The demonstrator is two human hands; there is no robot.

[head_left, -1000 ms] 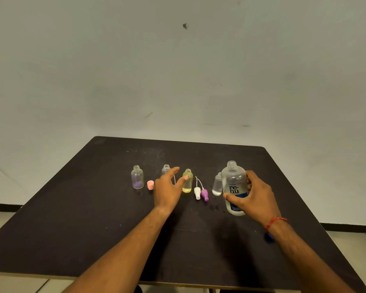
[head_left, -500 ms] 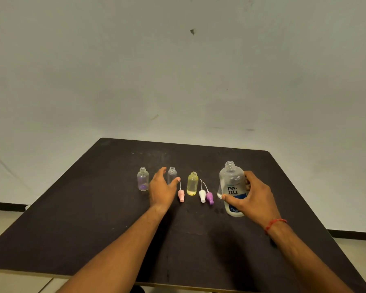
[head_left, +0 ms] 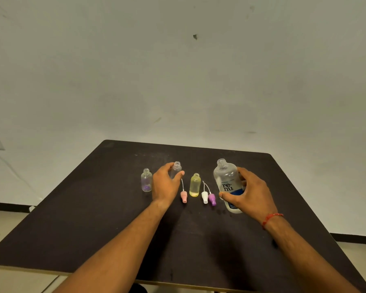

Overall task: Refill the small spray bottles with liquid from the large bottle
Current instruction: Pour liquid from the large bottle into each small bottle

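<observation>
Left hand (head_left: 165,185) curls round clear small bottle (head_left: 176,168), right hand (head_left: 251,193) grips uncapped large bottle (head_left: 225,178); pouring not started, refills all pending.

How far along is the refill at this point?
Done: the pink spray head, white spray head and purple spray head lie off on the table, and the large bottle is uncapped. In hand: the left hand grips the clear small bottle, the right hand grips the large bottle, upright. Left: pouring, then refitting heads. Fill levels are unclear.
</observation>
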